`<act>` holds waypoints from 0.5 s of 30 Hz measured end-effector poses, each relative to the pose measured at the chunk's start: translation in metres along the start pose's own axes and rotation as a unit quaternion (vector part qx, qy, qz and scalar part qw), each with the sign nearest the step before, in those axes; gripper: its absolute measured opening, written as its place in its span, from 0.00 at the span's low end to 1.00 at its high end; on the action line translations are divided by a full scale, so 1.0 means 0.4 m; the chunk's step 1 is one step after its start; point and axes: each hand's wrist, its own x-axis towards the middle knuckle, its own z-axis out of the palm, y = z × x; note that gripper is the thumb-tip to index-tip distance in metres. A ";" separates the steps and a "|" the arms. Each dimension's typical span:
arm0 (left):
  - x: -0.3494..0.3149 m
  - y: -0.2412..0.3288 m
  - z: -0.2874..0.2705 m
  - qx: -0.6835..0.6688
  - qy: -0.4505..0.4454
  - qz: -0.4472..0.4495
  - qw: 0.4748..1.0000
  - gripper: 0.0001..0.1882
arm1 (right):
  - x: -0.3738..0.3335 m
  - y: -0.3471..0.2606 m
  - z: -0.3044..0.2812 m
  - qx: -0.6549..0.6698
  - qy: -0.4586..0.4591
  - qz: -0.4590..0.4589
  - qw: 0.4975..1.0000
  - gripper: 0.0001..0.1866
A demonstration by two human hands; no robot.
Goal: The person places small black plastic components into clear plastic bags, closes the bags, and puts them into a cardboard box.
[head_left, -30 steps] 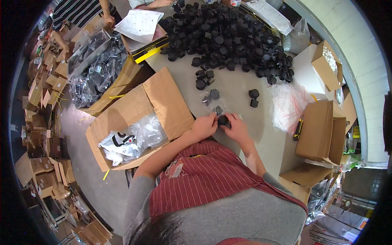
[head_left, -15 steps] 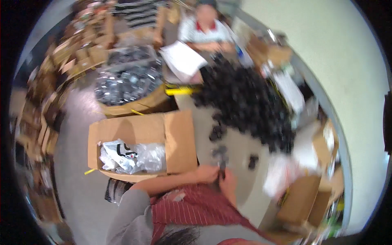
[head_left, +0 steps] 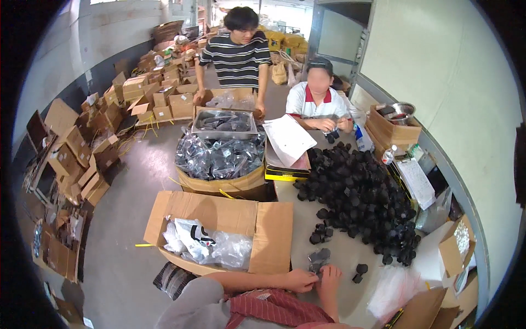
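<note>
Just ahead of left hand (head_left: 300, 280) and right hand (head_left: 330, 281), bagged parts (head_left: 319, 256) lie on table (head_left: 344, 251); hands close together, fingers bent, any pinch can't tell. Black pile (head_left: 359, 194) farther ahead, probably for easy reach.

Pale grey table (head_left: 353, 302), heap of black parts (head_left: 361, 200), small black cluster (head_left: 321, 234) beside it, clear plastic bags (head_left: 392, 293)

Hands: two, the left hand (head_left: 301, 280) and the right hand (head_left: 330, 278). Clear bag (head_left: 319, 256) at the hands: one. Black parts (head_left: 361, 268) set apart to the right: two. Black parts in the heap (head_left: 361, 203): many; overlap probably rules out a reliable count. Worktop (head_left: 346, 249): one. Open carton (head_left: 274, 230) nearest the left hand: one. Co-workers (head_left: 235, 60): two. Metal tray (head_left: 224, 135): one. Metal bowl (head_left: 404, 109): one.
</note>
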 end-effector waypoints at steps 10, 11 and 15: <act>-0.014 0.013 -0.094 0.091 -0.073 -0.101 0.988 0.18 | -0.018 -0.009 0.034 0.054 0.027 0.024 0.998 0.15; -0.013 0.010 -0.096 0.087 -0.080 -0.101 0.988 0.18 | -0.026 -0.004 0.026 0.055 0.025 0.032 0.998 0.15; -0.007 -0.005 -0.054 0.114 -0.090 -0.041 0.989 0.24 | -0.057 0.015 0.004 0.098 0.001 0.089 0.991 0.14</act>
